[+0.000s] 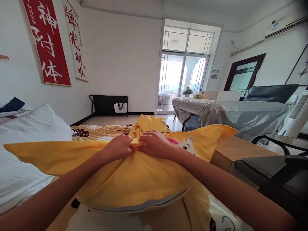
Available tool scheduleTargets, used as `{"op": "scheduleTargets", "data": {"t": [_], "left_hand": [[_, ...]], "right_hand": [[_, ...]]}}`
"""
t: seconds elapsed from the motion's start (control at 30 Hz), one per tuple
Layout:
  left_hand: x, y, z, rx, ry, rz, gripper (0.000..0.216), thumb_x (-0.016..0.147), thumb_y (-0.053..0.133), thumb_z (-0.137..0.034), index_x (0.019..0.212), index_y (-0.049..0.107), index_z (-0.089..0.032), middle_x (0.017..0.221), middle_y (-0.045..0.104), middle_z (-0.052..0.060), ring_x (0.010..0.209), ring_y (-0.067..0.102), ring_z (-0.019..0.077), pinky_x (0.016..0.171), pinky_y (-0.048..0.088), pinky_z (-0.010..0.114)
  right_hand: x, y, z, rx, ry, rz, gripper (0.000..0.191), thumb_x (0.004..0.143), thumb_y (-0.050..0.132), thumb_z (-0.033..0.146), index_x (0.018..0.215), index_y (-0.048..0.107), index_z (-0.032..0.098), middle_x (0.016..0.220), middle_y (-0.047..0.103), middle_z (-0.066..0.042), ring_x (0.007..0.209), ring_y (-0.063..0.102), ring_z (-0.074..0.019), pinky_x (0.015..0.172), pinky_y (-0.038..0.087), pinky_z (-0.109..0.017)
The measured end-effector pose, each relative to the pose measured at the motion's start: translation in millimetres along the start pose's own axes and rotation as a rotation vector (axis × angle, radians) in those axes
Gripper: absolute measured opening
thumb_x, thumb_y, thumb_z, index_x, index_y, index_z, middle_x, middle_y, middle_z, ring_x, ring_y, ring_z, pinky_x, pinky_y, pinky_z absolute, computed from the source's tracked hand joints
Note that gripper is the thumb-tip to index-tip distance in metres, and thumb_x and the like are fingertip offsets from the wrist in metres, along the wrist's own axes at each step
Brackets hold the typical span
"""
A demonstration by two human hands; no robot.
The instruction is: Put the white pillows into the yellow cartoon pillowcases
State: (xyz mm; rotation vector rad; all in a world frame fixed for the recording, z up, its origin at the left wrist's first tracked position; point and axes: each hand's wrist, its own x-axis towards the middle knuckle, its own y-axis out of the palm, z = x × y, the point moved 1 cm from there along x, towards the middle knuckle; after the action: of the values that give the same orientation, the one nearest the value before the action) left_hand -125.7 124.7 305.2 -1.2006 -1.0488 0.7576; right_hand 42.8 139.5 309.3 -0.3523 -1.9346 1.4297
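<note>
A yellow pillowcase (134,176) with a cartoon print covers a pillow that lies across the bed in front of me. My left hand (120,147) and my right hand (155,145) meet at its far edge, side by side and touching. Both are closed, pinching the yellow fabric at the middle of that edge. A grey-white strip of the pillow (144,203) shows along the near edge. More crumpled yellow bedding (146,123) lies beyond my hands.
A white pillow (21,150) sits at my left. A wooden bedside surface (238,150) and dark chair (276,166) stand at the right. A covered table (231,112), glass balcony doors (183,80) and a black rack (109,104) are farther back.
</note>
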Motion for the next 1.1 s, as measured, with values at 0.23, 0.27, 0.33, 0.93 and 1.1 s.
{"op": "scheduleTargets", "data": {"t": [0.23, 0.27, 0.33, 0.93, 1.1], "left_hand": [[-3.3, -1.0, 3.6, -0.11, -0.006, -0.024, 0.014, 0.071, 0.045, -0.015, 0.076, 0.058, -0.019, 0.088, 0.068, 0.01, 0.085, 0.062, 0.0247, 0.07, 0.044, 0.033], [-4.3, -0.4, 3.0, -0.118, -0.004, -0.048, 0.015, 0.073, 0.045, -0.015, 0.08, 0.058, -0.018, 0.092, 0.068, 0.01, 0.089, 0.062, 0.0247, 0.073, 0.044, 0.033], [-7.0, -0.7, 4.0, -0.138, 0.018, -0.095, 0.016, 0.076, 0.047, -0.016, 0.087, 0.058, -0.018, 0.098, 0.067, 0.011, 0.095, 0.061, 0.0245, 0.078, 0.044, 0.033], [-33.2, -21.0, 59.9, 0.08, -0.086, 0.028, 0.006, 0.076, 0.051, -0.023, 0.072, 0.053, -0.019, 0.084, 0.065, 0.008, 0.084, 0.06, 0.0233, 0.07, 0.04, 0.031], [-31.2, -15.8, 58.4, 0.068, -0.074, -0.058, 0.012, 0.077, 0.042, -0.015, 0.069, 0.05, -0.02, 0.079, 0.064, 0.007, 0.079, 0.059, 0.0224, 0.066, 0.039, 0.031]], "right_hand": [[18.3, 5.5, 17.3, -0.041, 0.071, 0.161, 0.019, 0.08, 0.049, 0.021, 0.086, 0.067, 0.018, 0.084, 0.069, -0.008, 0.07, 0.062, -0.0192, 0.057, 0.034, -0.026], [20.4, 5.2, 19.8, -0.049, 0.074, 0.158, 0.021, 0.08, 0.048, 0.02, 0.089, 0.067, 0.018, 0.086, 0.069, -0.009, 0.07, 0.062, -0.0195, 0.057, 0.034, -0.026], [23.4, 5.3, 22.0, -0.057, 0.081, 0.147, 0.023, 0.081, 0.047, 0.019, 0.094, 0.066, 0.017, 0.09, 0.069, -0.01, 0.073, 0.063, -0.0202, 0.058, 0.035, -0.026], [28.0, 6.2, 2.5, -0.036, 0.011, 0.185, 0.018, 0.076, 0.05, 0.017, 0.085, 0.065, 0.013, 0.087, 0.068, -0.011, 0.076, 0.064, -0.02, 0.055, 0.035, -0.025], [19.1, 5.9, 8.8, -0.177, 0.059, 0.258, 0.021, 0.074, 0.053, 0.014, 0.087, 0.069, 0.013, 0.084, 0.07, -0.014, 0.077, 0.066, -0.0242, 0.062, 0.041, -0.028]]}}
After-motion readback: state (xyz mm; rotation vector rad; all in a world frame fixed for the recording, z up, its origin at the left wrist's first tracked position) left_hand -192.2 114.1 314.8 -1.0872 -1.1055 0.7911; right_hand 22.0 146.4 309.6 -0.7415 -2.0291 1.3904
